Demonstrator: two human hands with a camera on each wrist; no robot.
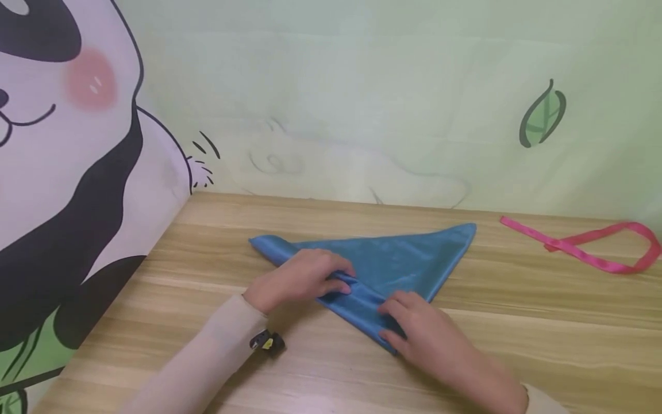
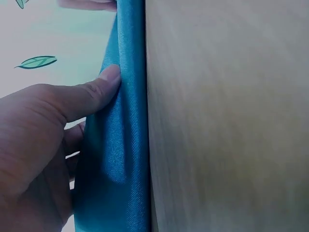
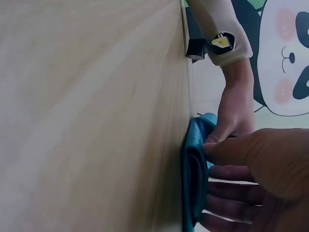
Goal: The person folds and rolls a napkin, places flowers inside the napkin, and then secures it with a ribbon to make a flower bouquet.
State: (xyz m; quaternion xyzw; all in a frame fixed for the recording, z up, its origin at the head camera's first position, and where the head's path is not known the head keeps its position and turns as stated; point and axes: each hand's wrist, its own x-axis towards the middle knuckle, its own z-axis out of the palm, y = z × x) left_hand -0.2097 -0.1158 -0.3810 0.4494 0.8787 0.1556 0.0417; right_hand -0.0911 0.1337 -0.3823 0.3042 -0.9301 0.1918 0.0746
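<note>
A shiny blue cloth [image 1: 393,259] lies on the wooden table, its near side folded over into a layered band. With thumb and fingers, my left hand [image 1: 305,276] pinches the fold near its middle. The left wrist view shows the left thumb [image 2: 104,89] along the fold, with the other fingers partly hidden behind the cloth. My right hand [image 1: 434,339] grips the band towards its near right end. From the right wrist, the rolled layers of the cloth [image 3: 195,169] show edge-on beside the right thumb and fingers.
A pink ribbon [image 1: 595,261] lies looped on the table's right side. Behind the wooden table [image 1: 207,218] hangs a pale green backdrop [image 1: 362,86] with a printed leaf, and a large printed panda [image 1: 98,149] fills the left. A small black device [image 1: 268,343] sits on the left sleeve.
</note>
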